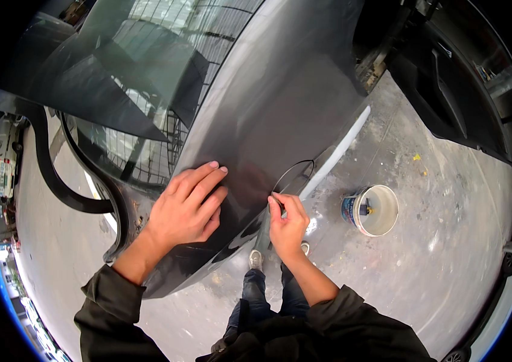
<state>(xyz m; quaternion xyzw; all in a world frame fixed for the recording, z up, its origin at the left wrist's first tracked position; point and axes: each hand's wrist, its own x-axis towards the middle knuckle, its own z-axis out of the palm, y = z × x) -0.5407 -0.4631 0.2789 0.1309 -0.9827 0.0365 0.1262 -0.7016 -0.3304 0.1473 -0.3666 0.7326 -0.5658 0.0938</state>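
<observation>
A dark grey car body panel (280,120) runs from beneath my hands toward the far side. My left hand (186,208) lies on it near the window, fingers stretched out and slightly bent, holding nothing. Beside the panel's right edge, my right hand (287,224) is closed in a pinch, thumb against fingers. Something small and dark shows at its fingertips, too hidden to name. Just beyond them a thin dark curved outline (295,169) rounds off on the panel; whether it is a seam or a loose loop I cannot tell.
A round bucket (390,211) with a small dark and yellow item inside stands on the stained grey floor (443,199). Car glass (153,72) lies left of the panel. An open car door (449,90) spreads at the far right. A pale strip (340,151) borders the panel.
</observation>
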